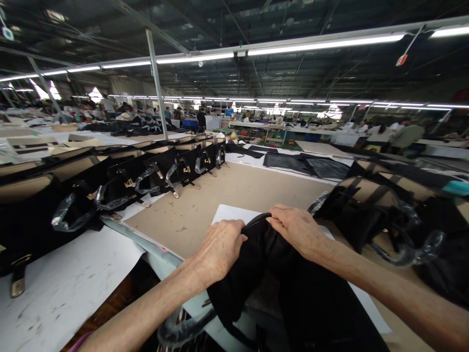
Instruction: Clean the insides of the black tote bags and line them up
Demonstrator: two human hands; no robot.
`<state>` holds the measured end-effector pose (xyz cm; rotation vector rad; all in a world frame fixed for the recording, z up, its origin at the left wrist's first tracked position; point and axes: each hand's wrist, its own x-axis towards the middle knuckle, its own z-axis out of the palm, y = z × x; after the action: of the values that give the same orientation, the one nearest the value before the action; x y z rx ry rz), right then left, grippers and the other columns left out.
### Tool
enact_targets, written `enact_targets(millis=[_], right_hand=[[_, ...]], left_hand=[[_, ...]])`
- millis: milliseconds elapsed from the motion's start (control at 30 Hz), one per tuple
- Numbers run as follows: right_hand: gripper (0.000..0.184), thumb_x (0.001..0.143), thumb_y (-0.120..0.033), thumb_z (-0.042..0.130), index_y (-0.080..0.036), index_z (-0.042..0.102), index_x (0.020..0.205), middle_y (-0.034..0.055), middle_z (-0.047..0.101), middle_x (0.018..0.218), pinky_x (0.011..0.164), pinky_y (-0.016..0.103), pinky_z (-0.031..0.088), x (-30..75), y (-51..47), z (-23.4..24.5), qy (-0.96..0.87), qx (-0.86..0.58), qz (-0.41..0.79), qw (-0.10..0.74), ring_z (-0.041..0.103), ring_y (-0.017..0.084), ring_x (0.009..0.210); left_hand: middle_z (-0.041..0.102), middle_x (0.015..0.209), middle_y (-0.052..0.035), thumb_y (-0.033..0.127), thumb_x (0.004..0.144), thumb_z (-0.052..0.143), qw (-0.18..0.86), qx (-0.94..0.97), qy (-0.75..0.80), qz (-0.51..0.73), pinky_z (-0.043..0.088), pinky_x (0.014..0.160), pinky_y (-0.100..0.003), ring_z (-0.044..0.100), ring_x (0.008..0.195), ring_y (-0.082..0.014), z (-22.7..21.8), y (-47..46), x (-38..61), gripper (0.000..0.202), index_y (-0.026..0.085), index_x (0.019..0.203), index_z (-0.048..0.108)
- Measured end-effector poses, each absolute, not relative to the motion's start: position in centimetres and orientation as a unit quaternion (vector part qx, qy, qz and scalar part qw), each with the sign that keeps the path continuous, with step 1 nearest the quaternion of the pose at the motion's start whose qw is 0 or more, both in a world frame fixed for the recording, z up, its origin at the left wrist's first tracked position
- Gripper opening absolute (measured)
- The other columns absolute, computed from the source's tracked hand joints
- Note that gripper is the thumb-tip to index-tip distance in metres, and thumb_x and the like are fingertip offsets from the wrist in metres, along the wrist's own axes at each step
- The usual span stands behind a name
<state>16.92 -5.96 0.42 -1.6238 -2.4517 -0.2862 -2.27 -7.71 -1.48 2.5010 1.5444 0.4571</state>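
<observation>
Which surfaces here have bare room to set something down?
The tan board, between the left bag row and right-side bags; also the white sheet at lower left, below that row. Crowded: both sides with bags, and around the held black item.

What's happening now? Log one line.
left hand: grips black bag rim | right hand: grips same rim | left side: black bag row
</observation>
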Motion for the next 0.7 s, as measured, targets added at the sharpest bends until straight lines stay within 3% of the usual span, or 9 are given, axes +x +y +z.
enact_targets(millis=[700], right_hand=[[0.022,0.083,-0.029,0.042,-0.019,0.057,0.070,0.0013,0.062,0.075,0.053,0.025,0.026,16.4,-4.8,-0.3,-0.789,-0.593,-0.152,0.051,0.055,0.014,0.067]], left_hand=[[0.058,0.064,-0.0016,0.035,0.071,0.047,0.156,0.838,0.497,0.160,0.031,0.052,-0.022,0.052,0.062,-0.0135,-0.8,-4.2,0.0,0.020,0.019,0.072,0.058]])
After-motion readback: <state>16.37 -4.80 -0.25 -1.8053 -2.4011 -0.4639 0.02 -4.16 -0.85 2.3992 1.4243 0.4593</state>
